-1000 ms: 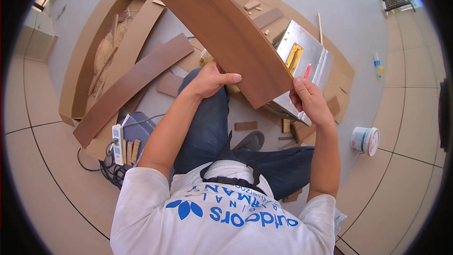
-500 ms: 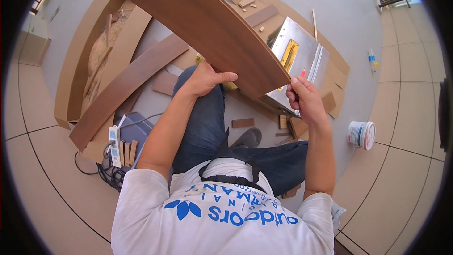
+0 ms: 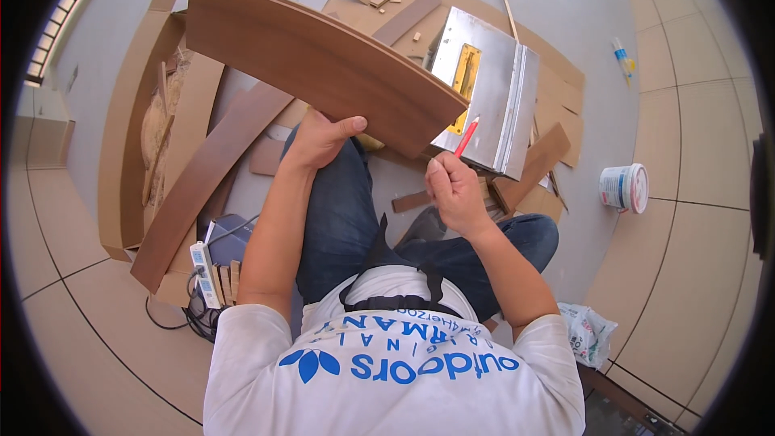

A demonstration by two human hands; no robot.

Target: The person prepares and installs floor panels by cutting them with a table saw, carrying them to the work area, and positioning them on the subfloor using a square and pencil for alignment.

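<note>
Plank (image 3: 315, 64) slants upper left to lower right, its near edge gripped by the fingers of the left hand (image 3: 323, 141); its right end lies just beyond the right hand (image 3: 454, 192), closed around a red pencil (image 3: 467, 138)

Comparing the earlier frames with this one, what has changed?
The right hand has let go of the long reddish-brown wooden board and drawn back, holding the slim red pencil. The board's far end has swung left. Unchanged: the left hand grips the board; the tan cardboard box and silver metal worktop stay put.
</note>
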